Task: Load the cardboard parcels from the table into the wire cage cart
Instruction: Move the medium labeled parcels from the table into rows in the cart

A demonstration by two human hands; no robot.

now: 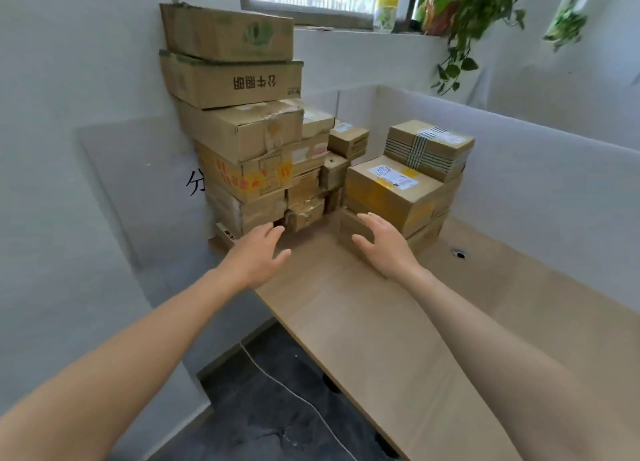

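Cardboard parcels are piled at the far end of a wooden table (381,322). A tall stack (239,138) leans against the left wall, topped by a large box with green print (225,32). To the right stands a lower pile with a yellow-taped parcel (388,190) and a box with striped tape (427,148) on it. A small brown parcel (349,230) stands on the table in front of that pile. My left hand (258,252) is held out open near the tall stack's base. My right hand (384,244) is open, just in front of the small parcel. No wire cage cart is in view.
White partition walls enclose the table on the left, back and right. A window sill behind holds a yellow bottle (387,3) and a trailing plant (460,17). A cable hole (460,253) sits in the tabletop. Dark floor with a white cable (287,388) lies left of the table.
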